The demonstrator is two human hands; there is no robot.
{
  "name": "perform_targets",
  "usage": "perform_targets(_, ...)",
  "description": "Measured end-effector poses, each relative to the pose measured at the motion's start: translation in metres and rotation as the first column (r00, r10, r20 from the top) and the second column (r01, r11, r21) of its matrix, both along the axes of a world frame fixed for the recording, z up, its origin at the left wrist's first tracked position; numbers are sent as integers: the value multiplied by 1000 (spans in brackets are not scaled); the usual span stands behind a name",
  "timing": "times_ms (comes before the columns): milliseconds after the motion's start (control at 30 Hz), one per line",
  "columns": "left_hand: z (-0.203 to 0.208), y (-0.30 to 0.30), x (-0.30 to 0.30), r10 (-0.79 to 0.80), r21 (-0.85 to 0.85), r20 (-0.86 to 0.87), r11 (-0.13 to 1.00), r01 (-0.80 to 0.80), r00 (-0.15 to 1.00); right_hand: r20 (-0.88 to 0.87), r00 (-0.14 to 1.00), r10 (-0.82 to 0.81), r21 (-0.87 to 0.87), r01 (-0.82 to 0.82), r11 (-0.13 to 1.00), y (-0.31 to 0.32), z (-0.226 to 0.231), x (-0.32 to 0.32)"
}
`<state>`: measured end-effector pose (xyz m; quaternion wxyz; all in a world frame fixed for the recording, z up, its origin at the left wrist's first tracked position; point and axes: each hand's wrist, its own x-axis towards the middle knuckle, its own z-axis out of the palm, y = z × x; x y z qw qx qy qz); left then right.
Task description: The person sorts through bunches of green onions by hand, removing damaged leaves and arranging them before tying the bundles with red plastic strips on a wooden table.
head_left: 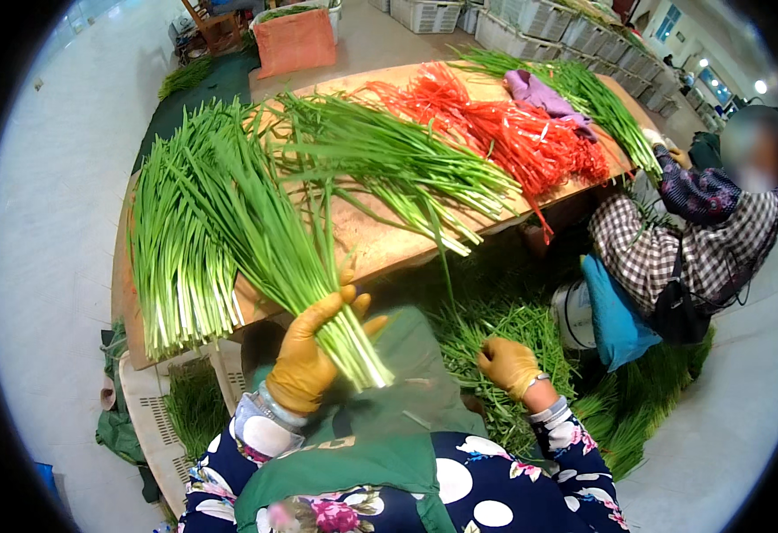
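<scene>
My left hand (305,360), in a yellow glove, is wrapped around a bunch of garlic chives (269,231) near its pale cut ends. The ends point toward my lap, and the green leaves stretch up and left over the wooden table. My right hand (509,362), also gloved in yellow, is closed above a heap of loose green leaves (535,333) beside my apron; whatever its fingers hold is hidden. Under the bunch's left side lies a wide row of chives (180,258). A looser pile of chives (407,164) rests at the table's middle.
Red plastic ties (531,142) and a purple cloth (549,98) lie on the wooden table (362,235). At the right a person (673,231) sits handling more chives. A white bucket (574,315) and blue bag (618,311) stand near my right. White crates (424,13) line the back.
</scene>
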<state>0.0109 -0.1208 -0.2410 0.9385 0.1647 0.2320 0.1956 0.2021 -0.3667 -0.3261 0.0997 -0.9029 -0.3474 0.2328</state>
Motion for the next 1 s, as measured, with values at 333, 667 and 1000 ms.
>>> perform_targets(333,37,19,-8,-139,-277,419,922,272,897,647,758,79,238,-300,924,120,103,24)
perform_targets(667,61,33,7,-80,131,170,990,58,982,-600,757,259,677,308,668,105,152,40)
perform_targets(1000,8,-15,17,-144,266,-179,945,189,973,-845,465,266,448,343,826,68,95,-65)
